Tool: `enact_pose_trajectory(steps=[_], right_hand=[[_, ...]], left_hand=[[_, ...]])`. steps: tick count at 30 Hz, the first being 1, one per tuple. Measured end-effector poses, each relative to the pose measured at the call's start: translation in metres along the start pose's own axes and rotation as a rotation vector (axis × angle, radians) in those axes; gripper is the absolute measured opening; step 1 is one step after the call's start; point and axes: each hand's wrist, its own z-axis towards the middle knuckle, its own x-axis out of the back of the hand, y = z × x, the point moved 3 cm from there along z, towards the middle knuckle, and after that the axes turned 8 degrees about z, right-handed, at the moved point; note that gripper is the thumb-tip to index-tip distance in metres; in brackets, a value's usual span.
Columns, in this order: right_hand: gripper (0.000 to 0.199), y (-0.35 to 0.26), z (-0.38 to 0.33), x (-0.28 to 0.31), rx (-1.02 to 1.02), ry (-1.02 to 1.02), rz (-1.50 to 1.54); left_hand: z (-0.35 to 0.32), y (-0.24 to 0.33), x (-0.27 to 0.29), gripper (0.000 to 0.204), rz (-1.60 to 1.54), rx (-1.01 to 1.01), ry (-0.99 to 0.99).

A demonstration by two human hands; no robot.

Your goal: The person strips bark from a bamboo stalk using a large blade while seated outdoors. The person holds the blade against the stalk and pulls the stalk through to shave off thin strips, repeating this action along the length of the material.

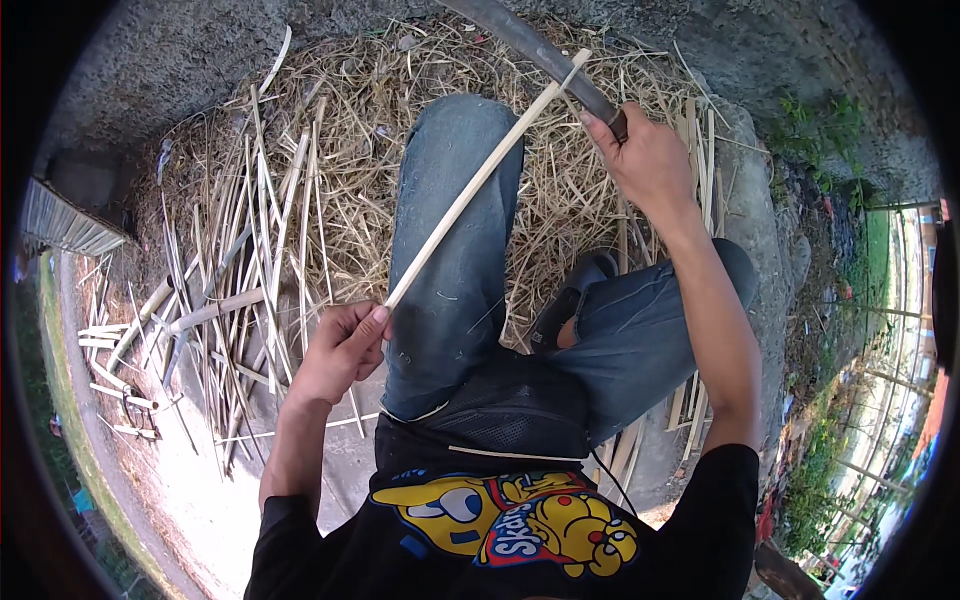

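Slanting across my raised left knee is a long pale strip that looks like split bamboo (pixel 480 185). My left hand (pixel 345 350) is closed around its near end, thumb on top. In my right hand (pixel 648 160) is the handle of a long dark-bladed machete (pixel 525 45), its blade pointing to the upper left. The blade lies against the strip close to its far end, where a thin sliver seems to hang beside the blade. The handle is mostly hidden inside my right fist.
Curly shavings (pixel 570 210) cover the ground around my legs. Many loose strips (pixel 265 210) and a few thicker bamboo pieces (pixel 220 310) are heaped at left. More strips (pixel 712 170) lie by my right knee. A rough grey wall (pixel 170 70) rises beyond.
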Motion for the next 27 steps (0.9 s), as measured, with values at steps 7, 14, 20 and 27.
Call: enact_pose_trajectory(steps=[7, 14, 20, 27], right_hand=[[0.068, -0.067, -0.039, -0.018, 0.385, 0.009, 0.116], [0.077, 0.13, 0.056, 0.013, -0.293, 0.129, 0.072], [0.078, 0.127, 0.017, 0.014, -0.442, 0.194, 0.361], [0.068, 0.002, -0.017, -0.003, -0.059, -0.081, 0.422]], left_hand=[[0.002, 0.001, 0.006, 0.033, -0.053, -0.009, 0.025], [-0.028, -0.029, 0.038, 0.034, -0.11, 0.036, 0.046], [-0.014, -0.023, 0.029, 0.035, -0.227, 0.08, -0.052], [0.014, -0.007, 0.013, 0.03, -0.48, 0.2, -0.288]])
